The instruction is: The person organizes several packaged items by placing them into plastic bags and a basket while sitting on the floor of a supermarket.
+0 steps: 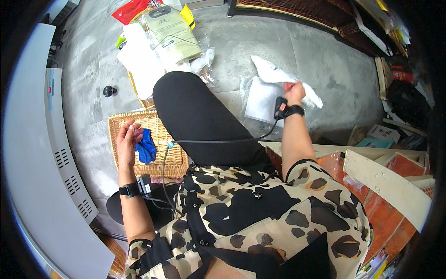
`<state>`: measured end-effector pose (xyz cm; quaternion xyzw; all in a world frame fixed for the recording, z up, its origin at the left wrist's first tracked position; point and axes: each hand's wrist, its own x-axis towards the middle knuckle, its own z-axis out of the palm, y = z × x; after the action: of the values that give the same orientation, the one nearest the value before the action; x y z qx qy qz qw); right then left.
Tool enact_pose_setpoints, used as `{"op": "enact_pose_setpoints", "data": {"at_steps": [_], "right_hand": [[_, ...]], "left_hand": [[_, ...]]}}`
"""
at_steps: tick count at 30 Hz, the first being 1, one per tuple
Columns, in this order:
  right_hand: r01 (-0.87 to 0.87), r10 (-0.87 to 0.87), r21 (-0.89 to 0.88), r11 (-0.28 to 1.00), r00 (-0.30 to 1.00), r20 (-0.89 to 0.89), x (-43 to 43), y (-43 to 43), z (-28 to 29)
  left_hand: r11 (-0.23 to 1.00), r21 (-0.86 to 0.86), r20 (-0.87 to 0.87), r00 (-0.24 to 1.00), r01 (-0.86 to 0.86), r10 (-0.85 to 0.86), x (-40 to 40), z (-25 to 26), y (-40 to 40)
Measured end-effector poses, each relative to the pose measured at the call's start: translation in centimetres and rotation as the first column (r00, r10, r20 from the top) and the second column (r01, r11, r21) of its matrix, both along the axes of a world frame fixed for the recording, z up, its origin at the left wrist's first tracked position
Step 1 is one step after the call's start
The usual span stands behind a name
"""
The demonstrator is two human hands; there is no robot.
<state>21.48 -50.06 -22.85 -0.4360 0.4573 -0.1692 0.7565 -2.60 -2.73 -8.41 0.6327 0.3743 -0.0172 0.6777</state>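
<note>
My right hand [294, 92] grips a crumpled white sheet [273, 69], paper or thin plastic, above the floor. Below it lies a stack of flat white sheets [259, 97] on clear plastic film. My left hand [127, 139] is over a shallow wicker tray or lid [167, 164], its fingers loosely bent and apart with nothing seen between them. Beside those fingers a crumpled blue cloth [146, 148] lies on the wicker; whether they touch it is unclear. A black device is strapped to each wrist, with cables running to my body.
Plastic packages, including a greenish printed bag [176, 35] and a red one [130, 10], lie ahead beside white sheets [141, 62]. A small black round object [109, 91] is on the grey floor. A white appliance [31, 139] flanks my left, wooden drawers [386, 212] my right.
</note>
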Motion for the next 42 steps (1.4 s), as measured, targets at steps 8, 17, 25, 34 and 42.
{"op": "enact_pose_setpoints", "data": {"at_steps": [8,17,25,34,42], "right_hand": [[-0.375,0.208,0.331,0.866,0.871,0.445,7.1,2.5,15.4],[-0.926,0.408,0.227,0.302,0.341,0.847,2.3,15.3,32.1],[-0.950,0.313,0.110,-0.293,0.014,0.950,-5.8,29.5,38.7],[-0.893,0.438,0.261,-0.365,0.083,0.895,-10.4,36.7,34.5],[-0.924,0.766,0.193,-0.329,-0.141,0.627,-7.4,38.0,23.8]], "left_hand": [[0.999,0.026,0.035,0.999,-0.029,0.028,-0.1,1.0,0.2],[0.981,0.185,0.310,0.944,0.051,-0.107,5.5,5.4,-0.7],[1.000,0.025,0.573,0.820,0.004,-0.018,4.5,7.4,1.6],[0.866,0.377,0.546,0.834,-0.327,0.077,-8.3,2.3,8.3],[0.819,-0.165,0.584,0.614,-0.550,0.530,-7.3,9.3,4.5]]}}
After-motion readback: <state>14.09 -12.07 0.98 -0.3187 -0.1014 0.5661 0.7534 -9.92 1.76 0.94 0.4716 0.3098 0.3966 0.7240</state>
